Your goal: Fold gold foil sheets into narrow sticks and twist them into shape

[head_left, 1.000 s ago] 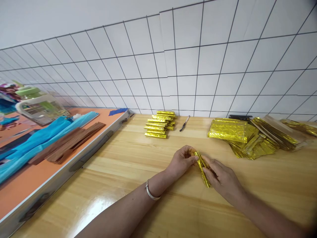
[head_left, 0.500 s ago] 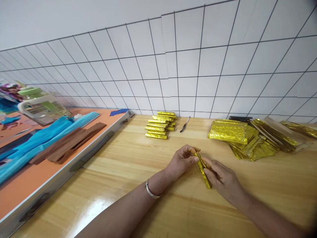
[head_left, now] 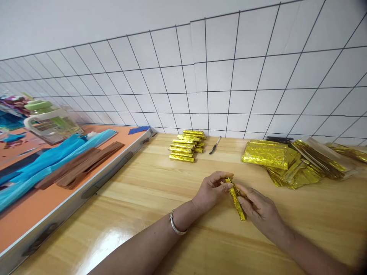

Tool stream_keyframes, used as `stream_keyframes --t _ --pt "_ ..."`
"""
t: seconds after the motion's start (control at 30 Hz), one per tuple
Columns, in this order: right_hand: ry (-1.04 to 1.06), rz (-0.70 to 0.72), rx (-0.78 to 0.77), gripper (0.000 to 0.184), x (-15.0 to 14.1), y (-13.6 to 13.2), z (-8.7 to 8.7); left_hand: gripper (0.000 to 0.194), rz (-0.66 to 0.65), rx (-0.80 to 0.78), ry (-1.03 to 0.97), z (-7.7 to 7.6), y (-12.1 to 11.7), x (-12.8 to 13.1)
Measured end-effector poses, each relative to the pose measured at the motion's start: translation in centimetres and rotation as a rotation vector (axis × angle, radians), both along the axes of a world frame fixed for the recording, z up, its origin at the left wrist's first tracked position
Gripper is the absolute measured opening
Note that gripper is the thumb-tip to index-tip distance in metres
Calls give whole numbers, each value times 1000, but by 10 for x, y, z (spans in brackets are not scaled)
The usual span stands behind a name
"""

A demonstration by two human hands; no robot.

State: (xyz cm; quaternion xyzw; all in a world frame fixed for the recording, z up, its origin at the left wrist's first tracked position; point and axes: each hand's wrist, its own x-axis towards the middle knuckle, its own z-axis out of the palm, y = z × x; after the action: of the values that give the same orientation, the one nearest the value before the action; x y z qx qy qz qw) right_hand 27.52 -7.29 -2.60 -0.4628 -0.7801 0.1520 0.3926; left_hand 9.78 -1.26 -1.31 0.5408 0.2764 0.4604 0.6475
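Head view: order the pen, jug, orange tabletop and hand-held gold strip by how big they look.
Largest to smallest:
1. Orange tabletop
2. Jug
3. Gold strip
4. Pen, though it lies farther away

L hand (head_left: pixel 210 191) & R hand (head_left: pixel 260 211) close tog., both pinching, fingers (head_left: pixel 222 175) bent, forearms (head_left: pixel 140 244) angled in fr. below

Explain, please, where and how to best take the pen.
I would pinch the middle of the pen across its slim body, coming from above and slightly from the right: it lies flat, its far end near the wall, and the gold strips sit close on its left.
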Motion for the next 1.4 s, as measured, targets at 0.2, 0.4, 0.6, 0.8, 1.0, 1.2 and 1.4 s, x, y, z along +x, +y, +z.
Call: stream_keyframes --t 0.2,0.4,0.6,0.8,1.0,1.2,1.4 --pt "6 -50 -34 40 2 1 3 35 34 -30 -28 1 3 0" --pt "185 -389 -18 37 11 9 8 28 222 -102 -144 2 7 -3" --pt "380 -406 -120 30 16 14 9 26 247 -134 -167 -1 6 -3" --pt "490 -354 -153 24 15 14 11 23 220 -142 -147 -1 5 -2" --pt "673 -332 -271 26 13 18 11 22 198 -132 -130 -4 4 0" --pt "719 -333 -284 25 12 19 12 22 212 -134 -102 -4 3 1" --pt "727 -302 -255 23 13 18 15 22 76 -123 -15 -3 0 4"
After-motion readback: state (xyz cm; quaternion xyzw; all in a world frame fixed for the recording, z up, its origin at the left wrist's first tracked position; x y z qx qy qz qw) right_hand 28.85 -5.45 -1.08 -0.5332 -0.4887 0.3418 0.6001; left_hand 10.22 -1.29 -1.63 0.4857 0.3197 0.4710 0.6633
